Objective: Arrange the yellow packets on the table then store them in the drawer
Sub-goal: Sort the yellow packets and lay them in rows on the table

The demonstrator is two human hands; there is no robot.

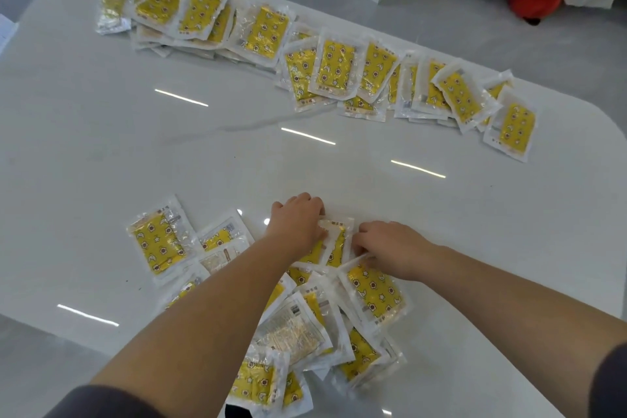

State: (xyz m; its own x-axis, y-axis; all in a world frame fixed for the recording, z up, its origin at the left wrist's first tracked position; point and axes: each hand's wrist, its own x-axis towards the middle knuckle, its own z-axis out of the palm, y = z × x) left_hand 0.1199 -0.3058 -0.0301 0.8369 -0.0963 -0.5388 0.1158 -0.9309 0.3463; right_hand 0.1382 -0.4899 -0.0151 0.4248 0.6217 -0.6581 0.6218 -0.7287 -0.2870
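Mid-arranging, left hand (298,224) and right hand (390,248) each pinch the yellow packet (336,243) between them; next it likely needs carrying to the row (336,68) beyond.

Bright, even light from overhead, barely any shadows. The glossy white table (101,153) bounces back thin streaks of glare. Wide-angle lens bows the edges, and the print on the packets (334,66) looks soft, kinda mushy.

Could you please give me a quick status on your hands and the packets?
Left hand and right hand both grip a packet in the near pile. Far row laid out on the table. Nothing blocking.
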